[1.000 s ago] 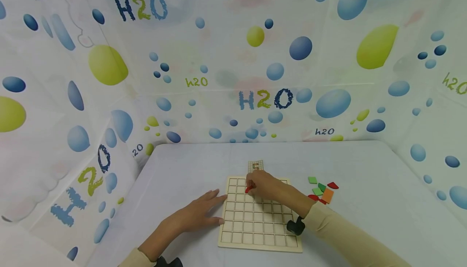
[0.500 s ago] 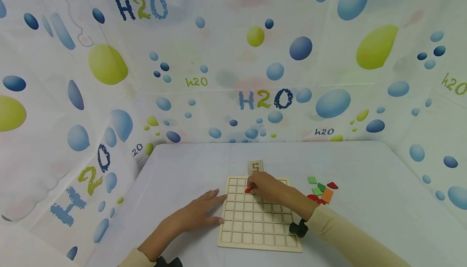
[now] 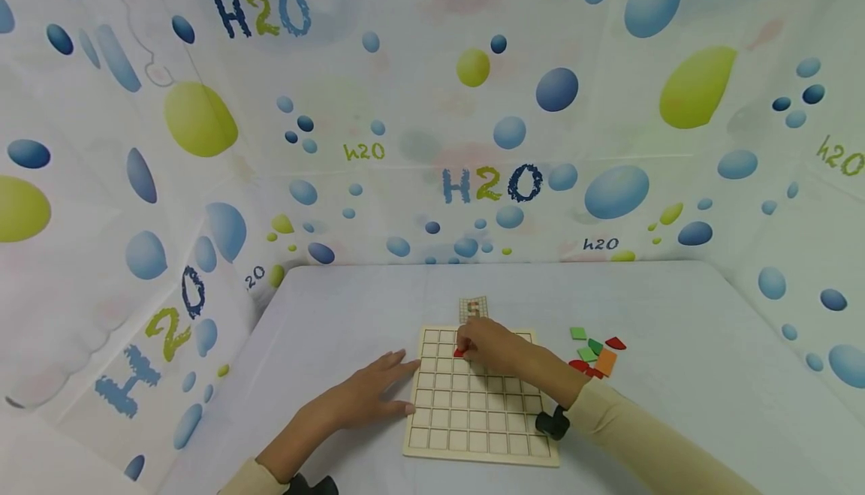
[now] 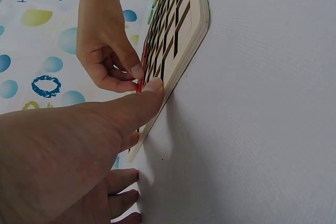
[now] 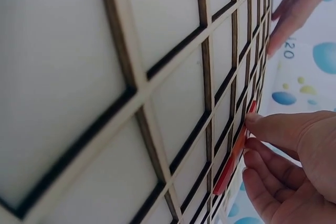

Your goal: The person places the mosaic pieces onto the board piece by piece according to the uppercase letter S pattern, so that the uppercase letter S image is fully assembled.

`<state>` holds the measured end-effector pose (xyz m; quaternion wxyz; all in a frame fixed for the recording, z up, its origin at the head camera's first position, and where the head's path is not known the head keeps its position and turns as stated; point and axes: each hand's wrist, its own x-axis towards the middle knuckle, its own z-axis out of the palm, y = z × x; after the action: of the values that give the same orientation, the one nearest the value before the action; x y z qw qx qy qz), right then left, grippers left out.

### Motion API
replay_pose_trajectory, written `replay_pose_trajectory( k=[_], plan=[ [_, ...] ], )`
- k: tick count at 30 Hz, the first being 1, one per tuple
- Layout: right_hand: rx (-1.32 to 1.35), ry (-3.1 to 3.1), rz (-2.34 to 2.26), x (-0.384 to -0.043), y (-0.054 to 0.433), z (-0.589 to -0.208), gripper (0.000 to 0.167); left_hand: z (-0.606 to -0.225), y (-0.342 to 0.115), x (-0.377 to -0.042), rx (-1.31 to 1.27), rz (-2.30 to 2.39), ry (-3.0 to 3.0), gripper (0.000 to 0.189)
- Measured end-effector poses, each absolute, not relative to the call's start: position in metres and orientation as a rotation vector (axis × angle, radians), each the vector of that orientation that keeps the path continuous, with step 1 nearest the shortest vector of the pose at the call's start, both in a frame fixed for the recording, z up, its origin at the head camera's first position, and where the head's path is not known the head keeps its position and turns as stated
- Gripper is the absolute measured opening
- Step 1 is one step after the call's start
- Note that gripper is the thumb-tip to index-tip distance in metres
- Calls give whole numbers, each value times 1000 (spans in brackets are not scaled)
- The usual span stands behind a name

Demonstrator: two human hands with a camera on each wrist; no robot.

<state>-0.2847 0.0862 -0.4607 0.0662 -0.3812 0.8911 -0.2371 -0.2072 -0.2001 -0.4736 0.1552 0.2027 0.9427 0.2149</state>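
A pale wooden board (image 3: 449,450) with a grid of square cells lies flat on the table. My right hand (image 3: 488,343) is over its far rows, thumb and fingers bent at a small red piece (image 3: 459,353) in the grid. From the right wrist, the thumb and fingertips meet a red and orange strip of pieces (image 5: 239,148) set among the cells. In the left wrist view, the right thumb and forefinger pinch a thin red piece (image 4: 140,83). My left hand (image 3: 370,391) lies spread at the board's left edge, with the thumb (image 4: 147,98) on the rim.
Beyond the board lies a small card (image 3: 473,304) printed with a grid, partly covered by the right hand. Loose pieces sit to the right: green squares (image 3: 578,333), an orange rectangle (image 3: 607,362) and red pieces (image 3: 616,343). Patterned curtains enclose the white table.
Over the last second the right hand has lowered the red piece slightly toward the cell and shifted a little. The left hand stays where it was.
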Motion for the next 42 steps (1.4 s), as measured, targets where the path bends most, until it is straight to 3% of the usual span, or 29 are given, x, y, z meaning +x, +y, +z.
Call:
replay_pose_trajectory(
  k=[10,31,42],
  plan=[
    [-1185,2671,-719,-289,95,-459,6,-471,-200,-207,570,619,2696,78],
    [-525,2865,-1080,-306,249,-459,35,-473,-200,-207,596,604,2710,79],
    [-381,2759,-1058,-305,282,-476,41,-474,-200,-208,608,620,2707,78]
  ],
)
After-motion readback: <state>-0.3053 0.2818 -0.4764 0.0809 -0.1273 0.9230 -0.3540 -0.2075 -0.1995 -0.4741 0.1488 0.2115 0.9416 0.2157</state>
